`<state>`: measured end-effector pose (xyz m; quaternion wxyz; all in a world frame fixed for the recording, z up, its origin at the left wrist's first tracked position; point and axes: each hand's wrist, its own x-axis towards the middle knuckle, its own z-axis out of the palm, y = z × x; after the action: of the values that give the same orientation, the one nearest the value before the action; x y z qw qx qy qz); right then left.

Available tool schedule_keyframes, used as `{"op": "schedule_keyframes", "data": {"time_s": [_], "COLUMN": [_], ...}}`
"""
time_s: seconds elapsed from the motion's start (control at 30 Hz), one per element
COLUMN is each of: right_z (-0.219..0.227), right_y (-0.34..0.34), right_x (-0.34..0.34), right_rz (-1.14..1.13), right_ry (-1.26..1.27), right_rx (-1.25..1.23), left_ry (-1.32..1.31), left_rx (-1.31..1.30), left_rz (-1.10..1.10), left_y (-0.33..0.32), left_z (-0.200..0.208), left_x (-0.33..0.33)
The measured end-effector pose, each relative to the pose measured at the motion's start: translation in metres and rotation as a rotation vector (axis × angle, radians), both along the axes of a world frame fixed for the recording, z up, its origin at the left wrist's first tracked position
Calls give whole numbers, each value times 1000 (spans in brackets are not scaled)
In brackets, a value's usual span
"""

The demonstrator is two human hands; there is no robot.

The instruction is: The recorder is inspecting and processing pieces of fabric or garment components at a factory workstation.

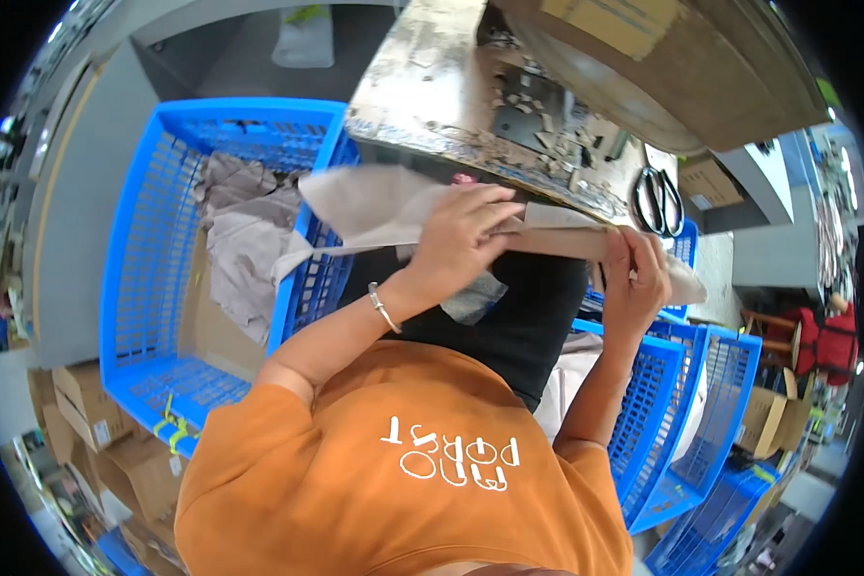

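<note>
A pale beige piece of fabric (367,206) stretches across my lap in front of the table edge, with a folded strip of it taut between my hands. My left hand (463,238) has its fingers over the fabric and its thumb beneath, closed on it; motion smears the fingertips a little. Farther right, my right hand (634,274) pinches the strip near its right end, and a loose end hangs past the fingers. A thin tail of cloth runs left from the fabric to the rim of a blue plastic basket (115,288).
Crumpled fabric pieces (250,254) lie in the left basket. Black-handled scissors (658,202) rest at the right of the worn worktable (422,86), which carries scattered scraps. More blue baskets (643,403) stand at my right. Cardboard boxes (91,408) are stacked at lower left.
</note>
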<state>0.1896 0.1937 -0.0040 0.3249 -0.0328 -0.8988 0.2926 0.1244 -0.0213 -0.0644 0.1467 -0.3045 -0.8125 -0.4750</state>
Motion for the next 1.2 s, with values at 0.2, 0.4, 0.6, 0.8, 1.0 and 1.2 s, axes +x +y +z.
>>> {"op": "schedule_keyframes", "data": {"time_s": [0.2, 0.4, 0.6, 0.8, 1.0, 1.2], "right_z": [16, 14, 3, -2, -1, -4], "right_y": [18, 40, 52, 56, 58, 59], "right_x": [-17, -37, -58, -74, -78, -82], "right_rz": [-7, 21, 42, 32, 37, 59], "right_ry": [37, -104, -136, -105, -108, -41], "right_rx": [-17, -242, -245, -237, -313, -360], "left_ry": [63, -497, -789, -905, -899, -786], "left_rx": [30, 175, 356, 582, 600, 560], "left_rz": [-85, -206, -263, -289, -299, -318], "left_y": [7, 12, 30, 42, 41, 42], "left_z": [9, 34, 37, 39, 42, 38], "left_x": [-27, -69, -103, -112, -114, -122]}}
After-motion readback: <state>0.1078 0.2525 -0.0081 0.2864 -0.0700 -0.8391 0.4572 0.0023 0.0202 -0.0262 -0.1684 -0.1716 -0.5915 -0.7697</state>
